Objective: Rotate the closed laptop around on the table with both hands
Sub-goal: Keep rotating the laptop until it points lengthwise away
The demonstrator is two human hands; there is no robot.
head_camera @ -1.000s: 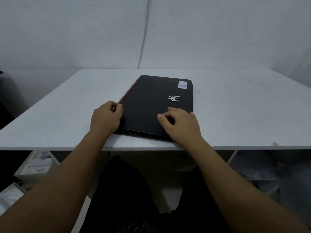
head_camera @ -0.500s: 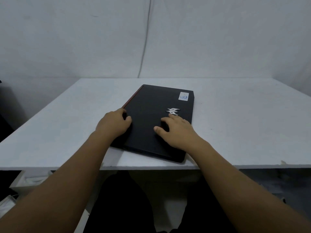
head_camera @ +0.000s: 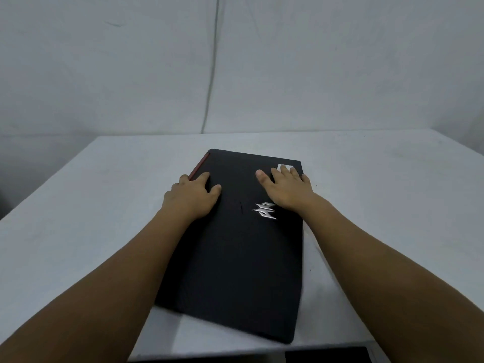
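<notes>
A closed black laptop with a matte lid (head_camera: 243, 258) lies flat on the white desk (head_camera: 78, 218), skewed so that its long sides run from the near edge toward the back edge. Its nearest corner sits just beside the desk's near edge. A thin red strip (head_camera: 199, 166) runs along the far left side, and a silver angular logo (head_camera: 264, 210) sits near the middle of the lid.

The left hand (head_camera: 192, 196) rests on the lid's far left part, fingers spread flat, close to the red strip. The right hand (head_camera: 285, 188) lies palm-down near the far right corner, fingers splayed, partly covering a small pale sticker (head_camera: 284, 166). Both hands press flat on the lid, well apart, gripping nothing. A thin cable (head_camera: 213, 74) runs down the grey wall behind the desk.
</notes>
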